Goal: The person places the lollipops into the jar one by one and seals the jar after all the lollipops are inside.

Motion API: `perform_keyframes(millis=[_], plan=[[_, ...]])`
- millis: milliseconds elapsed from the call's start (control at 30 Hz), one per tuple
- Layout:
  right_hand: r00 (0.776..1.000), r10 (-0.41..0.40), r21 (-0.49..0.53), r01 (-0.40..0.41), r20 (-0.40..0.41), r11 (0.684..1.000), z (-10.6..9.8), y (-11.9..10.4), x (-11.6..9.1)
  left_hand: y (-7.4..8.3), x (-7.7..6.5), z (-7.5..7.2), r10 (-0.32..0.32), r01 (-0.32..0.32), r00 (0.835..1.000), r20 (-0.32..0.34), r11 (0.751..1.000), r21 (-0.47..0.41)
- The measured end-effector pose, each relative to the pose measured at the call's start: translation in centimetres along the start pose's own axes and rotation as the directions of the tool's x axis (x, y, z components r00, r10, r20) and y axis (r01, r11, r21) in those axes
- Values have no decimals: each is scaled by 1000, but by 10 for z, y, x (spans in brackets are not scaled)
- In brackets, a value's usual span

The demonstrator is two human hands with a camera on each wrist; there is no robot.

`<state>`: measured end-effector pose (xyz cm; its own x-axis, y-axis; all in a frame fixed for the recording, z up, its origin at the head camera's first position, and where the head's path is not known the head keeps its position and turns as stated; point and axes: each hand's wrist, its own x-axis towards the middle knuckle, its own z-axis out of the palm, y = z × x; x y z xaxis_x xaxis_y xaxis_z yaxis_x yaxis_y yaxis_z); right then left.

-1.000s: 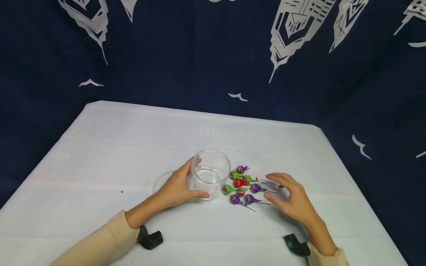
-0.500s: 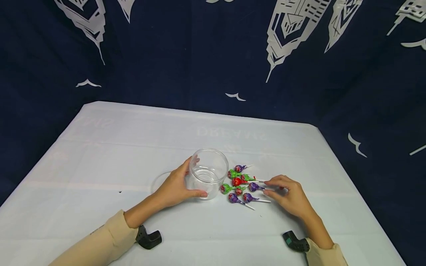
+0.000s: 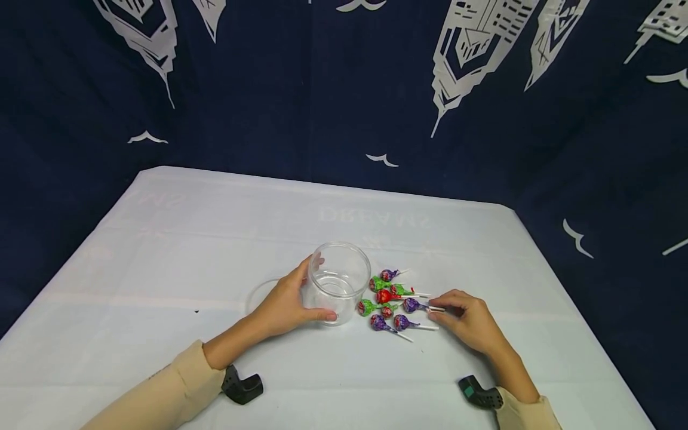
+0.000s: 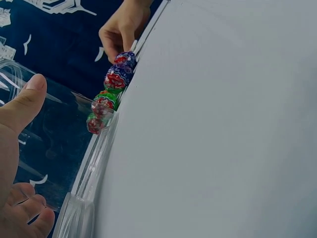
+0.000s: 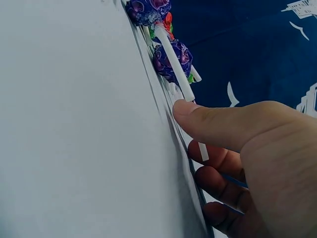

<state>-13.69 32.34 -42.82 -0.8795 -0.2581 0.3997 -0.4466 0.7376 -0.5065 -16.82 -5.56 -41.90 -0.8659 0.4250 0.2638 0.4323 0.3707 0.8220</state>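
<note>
Jar (image 3: 340,285), clear, cylindrical, fills the wide-curved left grip (image 3: 286,303); the right grip (image 3: 469,319) pinches a slender lollipop stick (image 3: 437,309).

"How's the light?"
"Even and bright in the head view across the white-covered table (image 3: 344,382); a pale sheen runs left of the clear round plastic jar (image 3: 340,279)."
"And the wrist views?"
"Dimmer, greyer; white glints streak the jar."
</note>
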Motion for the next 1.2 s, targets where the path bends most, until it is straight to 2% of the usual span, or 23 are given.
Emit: perform_keyframes(millis=[233, 833, 1200], plan=[[1000, 20, 8, -21, 9, 1000, 2, 2, -1, 1, -1, 0, 0, 0, 1000, -2, 1000, -2], [1000, -26, 70, 26, -9, 997, 2, 2, -2, 0, -2, 2, -25, 25, 1000, -1, 1000, 18], [1000, 3, 62, -4, 4, 998, -5, 3, -3, 2, -2, 1, -29, 29, 1000, 3, 999, 17]])
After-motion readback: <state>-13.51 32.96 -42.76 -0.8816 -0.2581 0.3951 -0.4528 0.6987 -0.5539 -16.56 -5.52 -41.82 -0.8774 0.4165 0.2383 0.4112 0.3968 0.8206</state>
